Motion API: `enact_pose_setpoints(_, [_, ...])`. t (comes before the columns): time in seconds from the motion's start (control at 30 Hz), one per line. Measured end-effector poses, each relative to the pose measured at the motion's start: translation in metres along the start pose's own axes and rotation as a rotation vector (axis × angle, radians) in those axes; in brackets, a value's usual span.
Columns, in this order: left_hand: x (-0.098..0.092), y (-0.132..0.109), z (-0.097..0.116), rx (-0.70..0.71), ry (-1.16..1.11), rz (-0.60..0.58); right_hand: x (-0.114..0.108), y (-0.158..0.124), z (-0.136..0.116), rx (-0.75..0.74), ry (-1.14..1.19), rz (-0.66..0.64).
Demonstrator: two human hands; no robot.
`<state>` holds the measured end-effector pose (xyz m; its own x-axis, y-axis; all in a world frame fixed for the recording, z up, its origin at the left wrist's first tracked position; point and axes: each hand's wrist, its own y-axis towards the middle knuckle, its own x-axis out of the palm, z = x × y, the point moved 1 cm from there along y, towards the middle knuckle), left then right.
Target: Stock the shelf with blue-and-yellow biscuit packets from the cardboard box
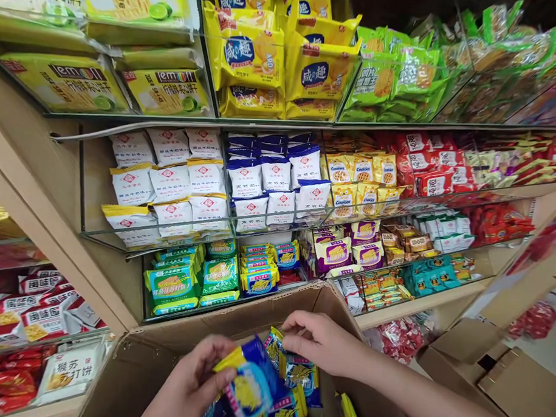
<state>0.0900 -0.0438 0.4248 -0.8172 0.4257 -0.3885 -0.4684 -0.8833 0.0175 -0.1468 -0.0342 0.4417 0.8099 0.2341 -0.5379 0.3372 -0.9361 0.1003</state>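
My left hand (194, 382) is closed round a few blue-and-yellow snack packets (251, 381), held up over an open cardboard box (163, 350) at the bottom of the view. My right hand (316, 340) reaches into the same box and pinches the top of another blue-and-yellow packet (295, 370). More such packets lie inside the box below both hands. Matching blue-and-yellow packets (260, 269) sit in the lowest glass bin of the shelf straight ahead.
Glass-fronted shelf bins hold white packets (169, 183), blue-and-white packets (274, 178), yellow bags (251, 55), green bags (392, 72) and red packets (434, 165). A second cardboard box (491, 368) stands at the lower right. A wooden upright (53, 225) slants at the left.
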Motion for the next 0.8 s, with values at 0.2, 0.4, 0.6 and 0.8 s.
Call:
enact_pose_setpoints(0.2, [0.024,0.026,0.039,-0.104,-0.56,0.231,0.01,0.014,-0.026,0.109,0.425,0.188])
enact_pose_setpoints(0.4, [0.045,0.038,0.042,-0.235,-0.355,0.459,0.014,0.025,-0.027,0.057,0.225,0.428])
enact_pose_setpoints(0.6, [0.036,0.039,0.032,-0.171,-0.13,0.399,0.009,0.017,-0.023,-0.024,0.205,0.292])
enact_pose_setpoints(0.8, [0.023,0.043,0.041,0.113,-0.218,0.212,-0.004,0.008,-0.032,-0.081,0.403,0.106])
